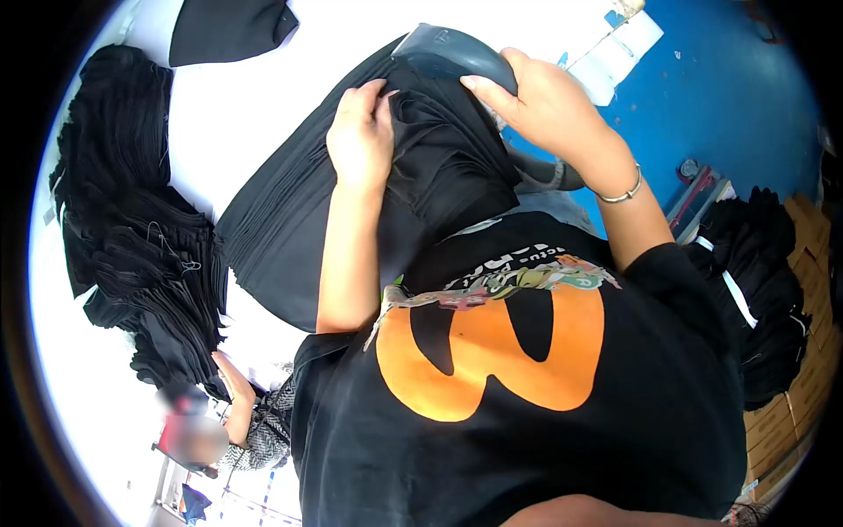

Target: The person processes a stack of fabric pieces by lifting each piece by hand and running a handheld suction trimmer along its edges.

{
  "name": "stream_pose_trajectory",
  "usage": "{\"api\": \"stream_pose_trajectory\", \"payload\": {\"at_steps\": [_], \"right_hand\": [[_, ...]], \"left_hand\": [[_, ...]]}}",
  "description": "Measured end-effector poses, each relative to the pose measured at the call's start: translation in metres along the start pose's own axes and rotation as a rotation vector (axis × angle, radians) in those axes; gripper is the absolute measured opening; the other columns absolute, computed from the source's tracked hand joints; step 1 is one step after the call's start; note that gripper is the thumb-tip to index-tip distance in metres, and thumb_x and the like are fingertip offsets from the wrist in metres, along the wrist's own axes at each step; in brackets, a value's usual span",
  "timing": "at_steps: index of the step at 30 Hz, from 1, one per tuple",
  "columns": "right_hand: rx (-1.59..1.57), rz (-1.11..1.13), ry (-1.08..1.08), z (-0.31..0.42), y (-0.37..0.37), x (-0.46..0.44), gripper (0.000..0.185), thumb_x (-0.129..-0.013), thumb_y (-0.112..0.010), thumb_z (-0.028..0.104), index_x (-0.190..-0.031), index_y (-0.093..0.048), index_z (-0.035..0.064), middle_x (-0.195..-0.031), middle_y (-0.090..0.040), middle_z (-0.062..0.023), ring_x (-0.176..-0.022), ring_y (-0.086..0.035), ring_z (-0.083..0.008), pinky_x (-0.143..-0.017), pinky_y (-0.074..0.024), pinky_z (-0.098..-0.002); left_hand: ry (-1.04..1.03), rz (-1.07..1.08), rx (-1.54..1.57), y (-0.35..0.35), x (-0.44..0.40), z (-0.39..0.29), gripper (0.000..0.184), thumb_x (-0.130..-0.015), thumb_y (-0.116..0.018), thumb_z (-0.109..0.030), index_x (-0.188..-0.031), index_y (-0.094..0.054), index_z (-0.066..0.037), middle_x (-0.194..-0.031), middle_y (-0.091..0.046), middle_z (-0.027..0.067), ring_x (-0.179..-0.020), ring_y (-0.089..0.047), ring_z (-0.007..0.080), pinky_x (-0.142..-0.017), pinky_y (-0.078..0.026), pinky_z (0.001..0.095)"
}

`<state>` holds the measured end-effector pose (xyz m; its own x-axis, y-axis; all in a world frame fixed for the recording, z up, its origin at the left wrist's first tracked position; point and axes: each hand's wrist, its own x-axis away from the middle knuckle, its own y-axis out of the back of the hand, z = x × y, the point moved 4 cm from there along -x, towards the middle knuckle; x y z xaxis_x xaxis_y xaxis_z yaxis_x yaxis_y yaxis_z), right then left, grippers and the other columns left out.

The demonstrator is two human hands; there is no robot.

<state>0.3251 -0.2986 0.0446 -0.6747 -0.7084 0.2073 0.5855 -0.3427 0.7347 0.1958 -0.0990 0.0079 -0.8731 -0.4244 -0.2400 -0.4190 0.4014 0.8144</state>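
My right hand [549, 104] is closed around a smooth, dark blue-grey handheld tool [448, 54] with a rounded casing; its exact kind does not show. The tool lies over the upper edge of a stack of black cloth pieces [299, 189], many thin layers fanned out on a white table. On that stack, my left hand [362, 132] has its fingers curled, with thumb and fingertips at a fold of the cloth. Bunched black fabric [448, 158] lies between my two hands. The tool's underside is hidden.
More piled black cloth [145, 237] lies along the table's left side, with a dark piece [230, 31] at the top. Another person's hand [235, 386] rests near the pile's lower end. To the right are blue floor [702, 79] and a tied black bundle [751, 290].
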Motion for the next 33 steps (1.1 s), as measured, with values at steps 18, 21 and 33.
{"api": "stream_pose_trajectory", "payload": {"at_steps": [18, 21, 33], "right_hand": [[0.114, 0.104, 0.186, 0.003, 0.022, -0.011, 0.052, -0.095, -0.063, 0.050, -0.098, -0.060, -0.0016, -0.068, -0.063, -0.0216, -0.066, -0.065, -0.0409, -0.061, -0.0506, -0.0430], [0.027, 0.078, 0.170, 0.008, 0.013, -0.026, 0.051, -0.096, -0.062, 0.050, -0.096, -0.059, -0.0009, -0.068, -0.063, -0.0219, -0.067, -0.065, -0.0408, -0.060, -0.0504, -0.0427], [-0.120, 0.245, 0.127, -0.027, 0.027, -0.025, 0.050, -0.097, -0.063, 0.043, -0.103, -0.062, -0.0061, -0.069, -0.062, -0.0238, -0.063, -0.064, -0.0387, -0.060, -0.0494, -0.0408]], "left_hand": [[0.032, -0.261, -0.040, -0.008, 0.006, 0.000, 0.013, -0.079, -0.081, -0.003, -0.088, -0.072, -0.007, -0.098, -0.065, 0.0067, -0.077, -0.067, 0.0238, -0.068, -0.055, 0.0325], [-0.124, -0.275, -0.188, 0.005, 0.001, -0.008, 0.017, -0.076, -0.080, -0.001, -0.089, -0.071, -0.007, -0.098, -0.064, 0.0084, -0.079, -0.065, 0.0269, -0.072, -0.053, 0.0357], [0.135, 0.025, -0.051, 0.003, -0.021, -0.014, 0.011, -0.080, -0.079, -0.006, -0.087, -0.071, -0.004, -0.084, -0.064, 0.0109, -0.081, -0.066, 0.0296, -0.069, -0.054, 0.0369]]}}
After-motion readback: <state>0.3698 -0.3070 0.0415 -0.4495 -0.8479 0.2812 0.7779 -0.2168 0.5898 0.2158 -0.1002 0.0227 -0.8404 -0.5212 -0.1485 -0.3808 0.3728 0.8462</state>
